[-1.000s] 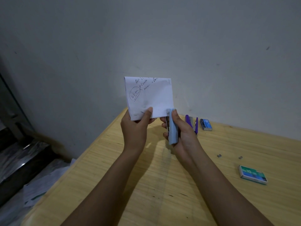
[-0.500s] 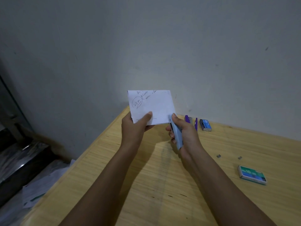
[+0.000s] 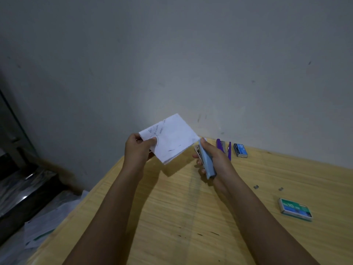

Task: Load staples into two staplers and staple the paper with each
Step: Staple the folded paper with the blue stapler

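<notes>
My left hand (image 3: pixel 138 150) pinches the left end of a folded white paper (image 3: pixel 172 139) with handwriting, held tilted above the wooden table (image 3: pixel 172 217). My right hand (image 3: pixel 215 161) grips a light blue stapler (image 3: pixel 207 163), whose nose touches the paper's right corner. A purple stapler (image 3: pixel 223 148) lies open on the table just behind my right hand, near the wall.
A blue staple box (image 3: pixel 240 150) lies beside the purple stapler. A green staple box (image 3: pixel 295 209) sits at the right, with two loose staple bits (image 3: pixel 256 187) nearby. The table's left edge drops to papers on the floor (image 3: pixel 47 226).
The paper has dropped lower and rotated clockwise, its right corner now at the blue stapler's nose. My left hand shifted its pinch to the paper's left end. My right hand stayed about in place.
</notes>
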{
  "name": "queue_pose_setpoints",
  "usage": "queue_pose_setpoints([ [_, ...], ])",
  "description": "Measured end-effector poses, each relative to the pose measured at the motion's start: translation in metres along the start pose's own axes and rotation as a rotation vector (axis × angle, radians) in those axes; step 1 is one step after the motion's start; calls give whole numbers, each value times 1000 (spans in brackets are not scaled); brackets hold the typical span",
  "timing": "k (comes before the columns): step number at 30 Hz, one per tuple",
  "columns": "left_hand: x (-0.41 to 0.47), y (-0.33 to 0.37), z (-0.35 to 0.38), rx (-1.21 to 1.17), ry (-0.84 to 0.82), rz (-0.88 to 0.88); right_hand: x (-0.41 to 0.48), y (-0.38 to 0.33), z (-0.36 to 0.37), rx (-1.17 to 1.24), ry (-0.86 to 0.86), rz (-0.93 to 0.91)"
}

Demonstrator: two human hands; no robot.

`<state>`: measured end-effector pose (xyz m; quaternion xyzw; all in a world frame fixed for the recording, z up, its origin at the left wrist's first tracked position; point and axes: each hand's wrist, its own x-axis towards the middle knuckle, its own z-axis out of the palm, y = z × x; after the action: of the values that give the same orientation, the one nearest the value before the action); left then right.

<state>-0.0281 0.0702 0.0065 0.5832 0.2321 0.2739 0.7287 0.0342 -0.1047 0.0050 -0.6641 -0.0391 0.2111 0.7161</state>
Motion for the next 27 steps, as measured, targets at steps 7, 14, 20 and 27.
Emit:
queue_pose_setpoints([
  [7, 4, -16, 2, 181, 69, 35, 4, -4, -1, 55, 131, 10],
  [14, 1, -30, 11, 642, 101, 212, 17, -9, 9, -689, 196, -189],
  [20, 4, -42, 12, 1024, 27, 329, 51, -11, 30, -990, 230, -181],
  [27, 4, -47, 13, 1185, -220, 283, 73, -13, 38, -1149, 364, -72],
])
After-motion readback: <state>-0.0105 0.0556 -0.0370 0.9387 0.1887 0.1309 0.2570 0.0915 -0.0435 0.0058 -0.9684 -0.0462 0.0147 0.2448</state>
